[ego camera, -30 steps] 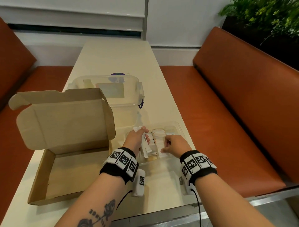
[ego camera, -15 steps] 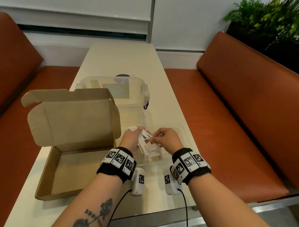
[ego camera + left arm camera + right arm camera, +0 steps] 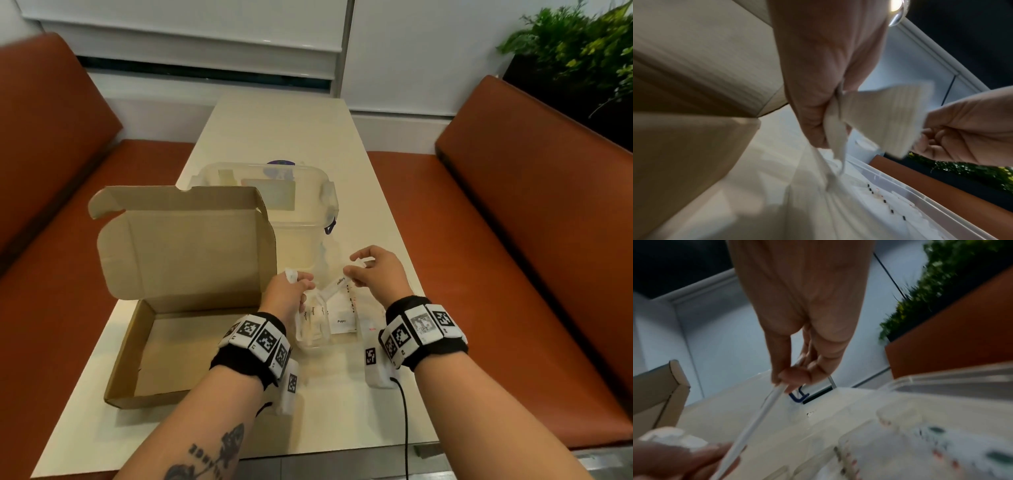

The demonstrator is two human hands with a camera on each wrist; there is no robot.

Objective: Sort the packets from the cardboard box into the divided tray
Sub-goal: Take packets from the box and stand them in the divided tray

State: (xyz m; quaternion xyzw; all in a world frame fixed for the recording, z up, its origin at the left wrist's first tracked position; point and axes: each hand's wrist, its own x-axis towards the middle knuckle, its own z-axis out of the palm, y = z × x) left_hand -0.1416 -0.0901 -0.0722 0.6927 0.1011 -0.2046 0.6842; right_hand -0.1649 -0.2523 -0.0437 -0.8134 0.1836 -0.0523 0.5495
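Now both hands (image 3: 342,281) have lifted the packets (image 3: 337,286).

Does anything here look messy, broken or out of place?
Nothing looks spilled or damaged. The cardboard box appears empty, lid open. The left hand grips a bunch of packets over the divided tray, while the right hand pinches one Sugar packet.

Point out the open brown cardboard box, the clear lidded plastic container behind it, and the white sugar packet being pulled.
Open brown cardboard box (image 3: 191,346), head view, bare floor.
Clear lidded plastic container (image 3: 308,192), head view, lid.
White sugar packet (image 3: 337,286), head view, printed middle.
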